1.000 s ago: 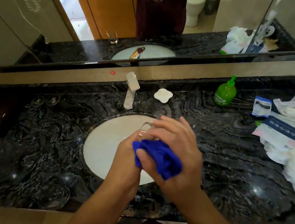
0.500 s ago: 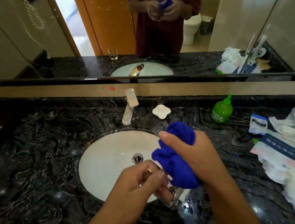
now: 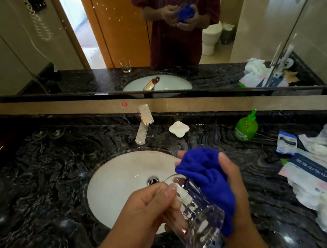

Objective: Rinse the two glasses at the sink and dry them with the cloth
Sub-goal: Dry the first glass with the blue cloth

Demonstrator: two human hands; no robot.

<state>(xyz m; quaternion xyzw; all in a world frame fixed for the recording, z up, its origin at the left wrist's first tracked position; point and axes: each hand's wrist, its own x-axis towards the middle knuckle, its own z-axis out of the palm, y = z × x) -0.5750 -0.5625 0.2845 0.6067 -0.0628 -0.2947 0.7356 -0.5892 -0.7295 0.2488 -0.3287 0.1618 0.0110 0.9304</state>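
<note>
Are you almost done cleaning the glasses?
About halfway, it seems. The tap is not running, so rinsing of this one looks finished. Right now the left hand holds a glass tilted over the sink while the right hand rubs it with the blue cloth. A second glass shows only in the mirror, standing on the counter; whether it is dried I cannot tell.

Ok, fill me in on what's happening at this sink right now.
A person stands at a bathroom counter, drying a clear glass over the white sink. The left hand holds the glass tilted on its side, while the right hand presses a blue cloth against its rim. The faucet shows no water running. The mirror shows another glass standing on the counter.
</note>
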